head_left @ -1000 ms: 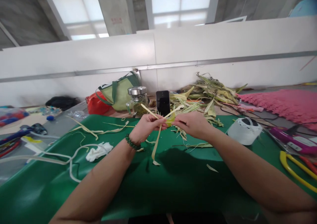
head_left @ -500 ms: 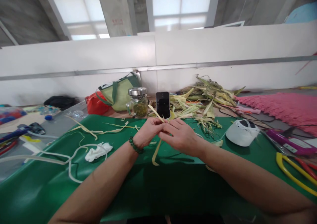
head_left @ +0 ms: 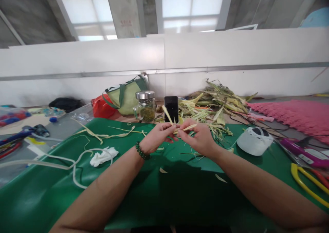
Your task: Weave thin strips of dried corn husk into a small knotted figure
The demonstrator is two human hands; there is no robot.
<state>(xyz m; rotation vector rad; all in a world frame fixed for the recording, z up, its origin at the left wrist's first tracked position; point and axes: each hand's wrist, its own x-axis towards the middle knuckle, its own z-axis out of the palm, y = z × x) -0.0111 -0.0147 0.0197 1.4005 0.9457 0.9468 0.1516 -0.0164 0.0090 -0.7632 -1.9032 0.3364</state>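
Note:
Both hands meet over the green mat (head_left: 144,198), in front of a propped phone (head_left: 171,106). My left hand (head_left: 160,134), with a green bead bracelet (head_left: 141,151) at the wrist, pinches a pale corn husk strip (head_left: 167,115) whose end sticks up. Close beside it, my right hand (head_left: 196,137) is closed on husk too; a strip end (head_left: 189,127) pokes out across its fingers. Where the strips cross between the fingertips is mostly covered. Small husk scraps (head_left: 162,170) lie on the mat below.
Behind stand a glass jar (head_left: 146,109) and a green bag (head_left: 125,97). A husk pile (head_left: 218,97) spreads back right. At right are a white cup-like container (head_left: 254,141), a purple tool (head_left: 303,152) and yellow-handled scissors (head_left: 299,181). White tubing (head_left: 73,173) and crumpled tissue (head_left: 102,156) lie left.
My right hand has shifted right, away from the left fingers. The strip end that hung below the hands now points up to the right across the right fingers. The view has shifted slightly.

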